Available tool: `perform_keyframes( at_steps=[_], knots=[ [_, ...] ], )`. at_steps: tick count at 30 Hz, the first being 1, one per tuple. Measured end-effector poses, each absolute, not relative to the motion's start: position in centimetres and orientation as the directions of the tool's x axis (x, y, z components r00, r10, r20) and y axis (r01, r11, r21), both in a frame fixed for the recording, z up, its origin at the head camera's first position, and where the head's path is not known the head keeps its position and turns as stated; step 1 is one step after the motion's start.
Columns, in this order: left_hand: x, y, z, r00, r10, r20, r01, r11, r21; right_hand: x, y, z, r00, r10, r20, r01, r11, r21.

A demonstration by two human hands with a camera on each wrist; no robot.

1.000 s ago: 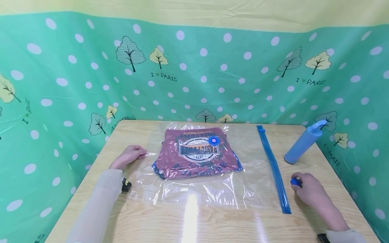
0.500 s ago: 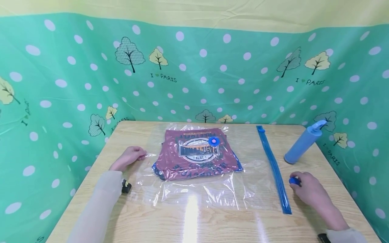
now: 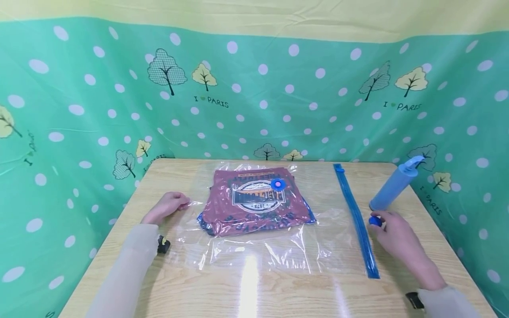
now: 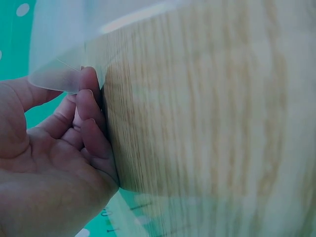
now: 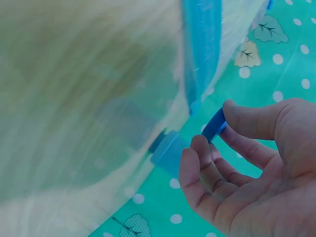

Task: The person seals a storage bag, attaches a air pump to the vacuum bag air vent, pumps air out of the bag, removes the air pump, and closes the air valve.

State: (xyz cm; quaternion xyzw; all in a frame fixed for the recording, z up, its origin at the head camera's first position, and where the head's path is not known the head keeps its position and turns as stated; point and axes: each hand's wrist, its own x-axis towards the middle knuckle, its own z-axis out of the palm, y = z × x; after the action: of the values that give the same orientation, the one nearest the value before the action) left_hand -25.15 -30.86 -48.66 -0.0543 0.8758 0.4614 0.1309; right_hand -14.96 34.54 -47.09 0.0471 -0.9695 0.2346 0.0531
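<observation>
A clear vacuum storage bag (image 3: 222, 254) lies flat on the table, with a folded maroon printed shirt (image 3: 222, 221) inside. On its upper face, over the shirt, sits a round blue valve (image 3: 278, 184). My left hand (image 3: 169, 205) pinches the bag's left edge between thumb and fingers; in the left wrist view that hand (image 4: 64, 133) has the clear film at its fingertips. To the right of the bag, my right hand (image 3: 399, 234) holds a small round blue cap (image 3: 375, 221). In the right wrist view, thumb and fingers pinch the cap (image 5: 215, 124) by its rim.
Behind my right hand stands a blue hand pump (image 3: 393, 187), seeming tilted to the right. The bag's blue zip strip (image 3: 356, 216) with a slider at its far end runs along the right side. A green dotted curtain (image 3: 274, 97) hangs behind the wooden table (image 3: 191, 291).
My right hand has moved away from me and slightly left, carrying the blue cap closer to the pump's base. The left hand keeps its place on the bag's edge.
</observation>
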Motion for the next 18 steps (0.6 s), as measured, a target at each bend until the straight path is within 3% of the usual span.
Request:
perform_keyframes(
  at_steps=[18],
  knots=[
    [-24.9, -30.8, -48.7, -0.963, 0.027, -0.268, -0.207, 0.564, 0.800, -19.0, 29.5, -45.9, -0.971, -0.155, 0.182, -0.222, 0.864, -0.451]
  ],
)
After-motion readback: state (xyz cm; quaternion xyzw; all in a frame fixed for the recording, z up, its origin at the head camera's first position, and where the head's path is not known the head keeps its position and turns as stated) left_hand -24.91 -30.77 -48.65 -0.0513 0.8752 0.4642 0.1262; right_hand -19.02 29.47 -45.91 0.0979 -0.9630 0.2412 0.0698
